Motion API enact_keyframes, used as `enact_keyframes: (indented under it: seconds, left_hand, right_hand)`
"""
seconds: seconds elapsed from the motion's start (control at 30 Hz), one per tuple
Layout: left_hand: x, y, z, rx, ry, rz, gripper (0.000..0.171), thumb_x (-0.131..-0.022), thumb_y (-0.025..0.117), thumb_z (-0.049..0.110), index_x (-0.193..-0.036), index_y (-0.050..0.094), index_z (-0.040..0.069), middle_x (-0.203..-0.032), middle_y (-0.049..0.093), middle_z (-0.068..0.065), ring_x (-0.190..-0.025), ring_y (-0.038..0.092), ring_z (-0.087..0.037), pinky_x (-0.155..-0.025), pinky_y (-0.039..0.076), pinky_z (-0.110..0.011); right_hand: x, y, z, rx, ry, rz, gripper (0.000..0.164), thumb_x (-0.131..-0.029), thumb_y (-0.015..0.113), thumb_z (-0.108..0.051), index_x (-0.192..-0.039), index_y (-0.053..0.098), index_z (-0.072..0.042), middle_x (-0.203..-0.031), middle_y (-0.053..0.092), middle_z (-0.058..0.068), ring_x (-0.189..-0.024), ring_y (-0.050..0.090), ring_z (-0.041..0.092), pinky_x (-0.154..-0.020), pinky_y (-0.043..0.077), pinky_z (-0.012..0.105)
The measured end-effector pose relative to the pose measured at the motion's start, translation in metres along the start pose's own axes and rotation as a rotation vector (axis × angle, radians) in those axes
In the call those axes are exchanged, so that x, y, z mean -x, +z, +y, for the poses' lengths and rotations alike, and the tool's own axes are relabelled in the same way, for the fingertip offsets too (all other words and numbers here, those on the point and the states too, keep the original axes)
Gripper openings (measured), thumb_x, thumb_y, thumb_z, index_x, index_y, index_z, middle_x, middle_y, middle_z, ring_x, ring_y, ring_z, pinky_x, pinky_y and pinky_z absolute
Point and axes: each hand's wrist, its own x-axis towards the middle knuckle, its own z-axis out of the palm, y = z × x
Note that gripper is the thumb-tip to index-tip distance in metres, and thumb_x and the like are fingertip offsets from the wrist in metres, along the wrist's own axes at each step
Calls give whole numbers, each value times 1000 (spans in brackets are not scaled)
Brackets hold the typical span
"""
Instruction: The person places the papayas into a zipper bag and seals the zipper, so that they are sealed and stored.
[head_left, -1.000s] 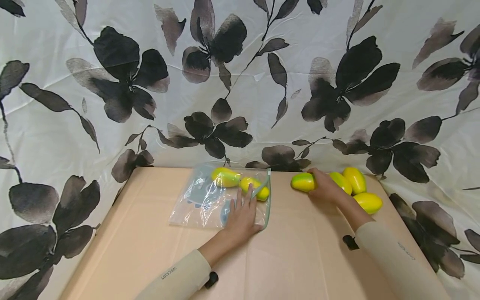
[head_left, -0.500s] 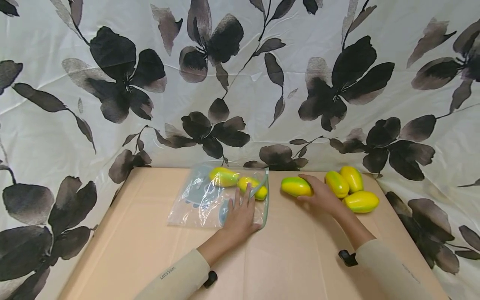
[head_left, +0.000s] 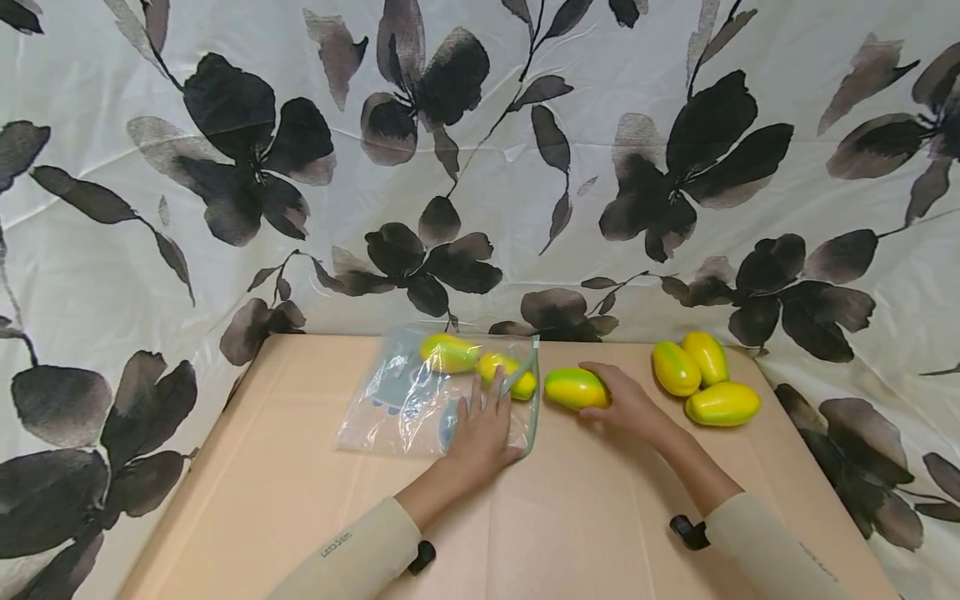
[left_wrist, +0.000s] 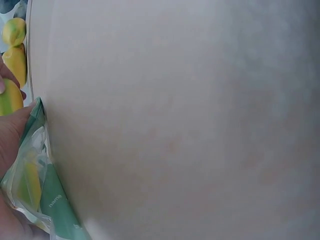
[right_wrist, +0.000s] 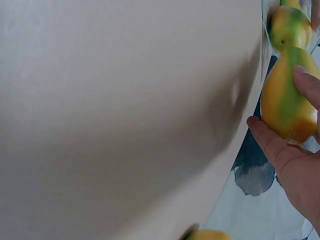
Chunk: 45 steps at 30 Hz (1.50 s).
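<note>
A clear plastic pouch (head_left: 390, 425) with a green-edged mouth lies at the back middle, its mouth facing right. Inside it are two yellow-green mangoes, one mango (head_left: 448, 353) deeper and the other mango (head_left: 498, 367) near the mouth. My left hand (head_left: 480, 433) rests on the pouch by its mouth with fingers spread; the left wrist view shows the thumb at the green edge (left_wrist: 57, 200). My right hand (head_left: 626, 404) holds a third mango (head_left: 573, 388) between thumb and fingers, just right of the mouth. In the right wrist view this mango (right_wrist: 289, 95) hides part of the fingers.
Several more mangoes lie or are held about: three loose mangoes (head_left: 697, 371) cluster at the back right of the cardboard-coloured table (head_left: 570, 525). A floral cloth (head_left: 525, 208) hangs right behind the table's back edge.
My right hand has carried its mango leftward, away from the cluster and up to the pouch mouth. My left hand and the pouch have stayed in place.
</note>
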Motion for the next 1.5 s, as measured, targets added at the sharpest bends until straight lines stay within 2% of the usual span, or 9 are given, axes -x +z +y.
enact_keyframes:
  seconds: [0.2,0.43,0.53,0.73,0.93,1.17,1.33,1.5]
  left_hand:
    - [0,2,-1,2,-1,7,110,-79,86,50,-161,30,3,-175,-4,-12,-157,6,-50,-116,26,-74]
    - [-1,4,1,-19,-5,17,107,-79,87,50,-160,34,4,-175,-4,-10,-157,7,-50,-115,27,-74]
    - [-2,5,2,-27,0,24,107,-79,86,51,-160,34,5,-175,-5,-10,-157,7,-52,-115,27,-75]
    - [-3,5,2,-38,9,20,106,-79,86,50,-160,34,5,-175,-6,-11,-156,7,-53,-114,27,-76]
    - [-2,4,2,-32,14,21,106,-80,86,49,-160,32,4,-175,-5,-12,-156,7,-53,-114,26,-76]
    - [-4,2,2,-29,14,22,105,-80,86,48,-160,33,5,-175,-4,-12,-156,7,-54,-114,28,-76]
    - [-4,3,2,-57,21,41,105,-79,87,49,-158,35,5,-175,-2,-13,-155,10,-55,-112,32,-76]
    - [-4,5,2,-76,30,63,104,-77,88,51,-156,39,5,-175,-2,-14,-155,10,-56,-111,31,-76]
  right_hand:
    - [-3,7,-9,14,10,-5,82,-84,87,-21,-152,44,-6,-149,51,23,-135,51,42,-114,41,60]
    - [-5,16,-12,14,14,-31,82,-85,86,-25,-154,44,-9,-134,54,24,-118,56,37,-106,46,58]
    - [-7,20,-15,9,11,-45,82,-85,86,-25,-155,44,-9,-131,53,24,-115,56,36,-104,47,57]
    - [-14,28,-23,-3,21,-51,82,-85,86,-25,-155,45,-9,-131,51,26,-116,56,37,-105,48,57]
    - [-21,32,-29,-1,29,-23,84,-84,87,-28,-151,44,-4,-144,55,20,-125,57,36,-110,46,55]
    - [-27,33,-28,58,-7,-17,79,-83,87,-36,-144,50,-2,-138,62,18,-121,61,33,-107,50,53]
    - [-29,35,-29,33,-40,-44,77,-86,85,-31,-147,50,1,-141,59,21,-126,58,36,-109,48,53]
    - [-31,34,-30,34,-91,-103,73,-89,80,-17,-152,46,-1,-138,59,21,-112,60,28,-97,54,44]
